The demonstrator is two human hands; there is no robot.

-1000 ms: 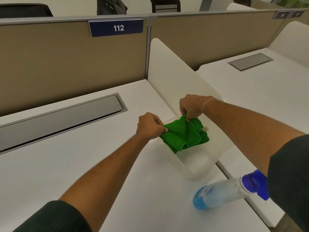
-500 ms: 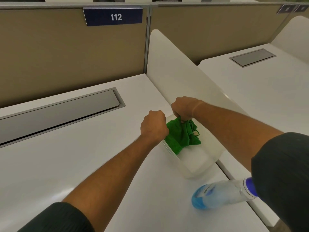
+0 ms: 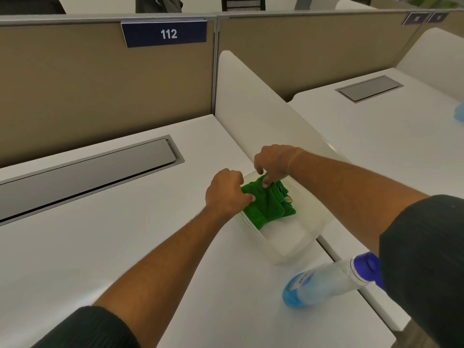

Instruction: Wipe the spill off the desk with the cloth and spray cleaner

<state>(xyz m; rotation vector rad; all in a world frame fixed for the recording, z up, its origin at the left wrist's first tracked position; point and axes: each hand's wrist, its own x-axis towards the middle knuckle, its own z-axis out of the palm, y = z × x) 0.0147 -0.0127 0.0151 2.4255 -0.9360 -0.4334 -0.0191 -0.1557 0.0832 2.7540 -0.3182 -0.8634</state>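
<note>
A green cloth (image 3: 270, 207) lies bunched inside a clear plastic tub (image 3: 288, 244) at the right edge of the white desk (image 3: 88, 247). My left hand (image 3: 226, 194) pinches the cloth's left edge. My right hand (image 3: 275, 163) pinches its top from above, fingertips pressed into the fabric. A spray cleaner bottle (image 3: 324, 285) with pale blue liquid and a blue nozzle lies on its side at the near right; my right sleeve hides its nozzle end. I see no spill on the desk.
A white divider panel (image 3: 253, 101) rises just behind the tub. A grey cable hatch (image 3: 82, 172) runs along the desk's back. Tan partitions with a "112" sign (image 3: 165, 33) close the far side. A second desk (image 3: 401, 136) lies to the right.
Both hands have lowered the cloth into the tub and spread it slightly; my right hand's fingers have shifted their pinch on its top. The bottle has not moved.
</note>
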